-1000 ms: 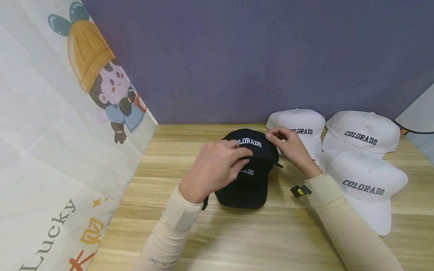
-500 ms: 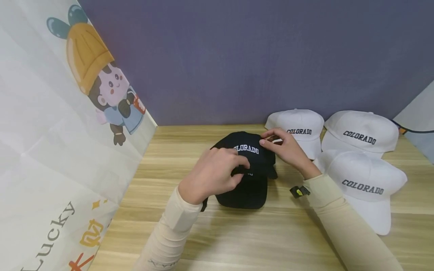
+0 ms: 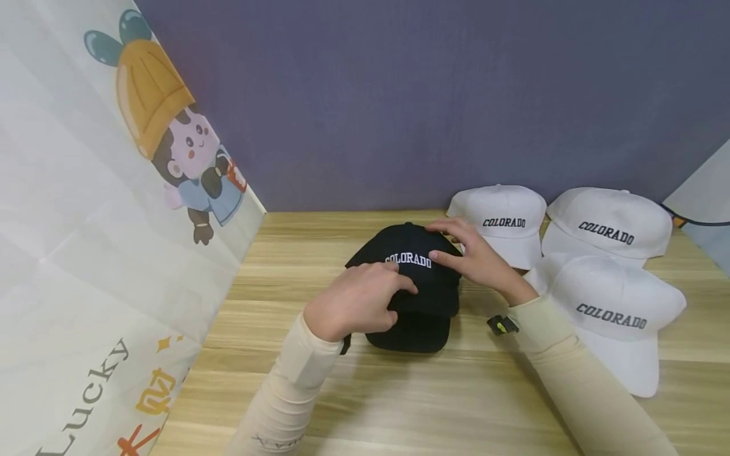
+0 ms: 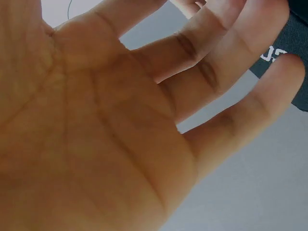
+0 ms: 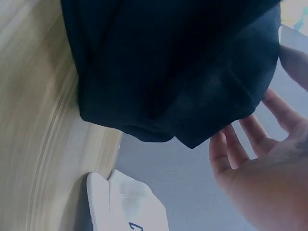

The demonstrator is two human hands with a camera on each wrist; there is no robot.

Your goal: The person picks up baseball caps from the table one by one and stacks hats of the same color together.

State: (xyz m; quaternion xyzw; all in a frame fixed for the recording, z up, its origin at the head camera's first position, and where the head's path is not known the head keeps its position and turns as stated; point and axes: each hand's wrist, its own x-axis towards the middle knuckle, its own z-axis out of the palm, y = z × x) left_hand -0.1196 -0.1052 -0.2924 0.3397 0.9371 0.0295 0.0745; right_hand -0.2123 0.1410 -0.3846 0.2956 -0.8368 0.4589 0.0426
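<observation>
A black baseball cap (image 3: 399, 244) lettered COLORADO in white sits over a second black cap, whose brim (image 3: 409, 332) shows below; the rest of the lower cap is hidden. My left hand (image 3: 353, 297) lies at the upper cap's left front, fingertips at the lettering and above the brim. Seen from the left wrist, its fingers are spread and loosely extended. At the cap's right side, my right hand (image 3: 479, 256) touches the crown with its fingertips and thumb. The right wrist view has these extended fingers (image 5: 224, 151) along the edge of the dark cloth.
White COLORADO caps stand at the right: one at the back (image 3: 499, 212), one in the far corner (image 3: 610, 221), one nearer (image 3: 610, 304). They rest on a wood-grain table (image 3: 274, 304). A grey-blue panel (image 3: 433, 95) rises behind; a printed white sheet (image 3: 68, 221) hangs left.
The upper black cap has come down and toward me, over the lower cap's lettering and crown. My right hand has shifted slightly left with it, and my left fingers have spread.
</observation>
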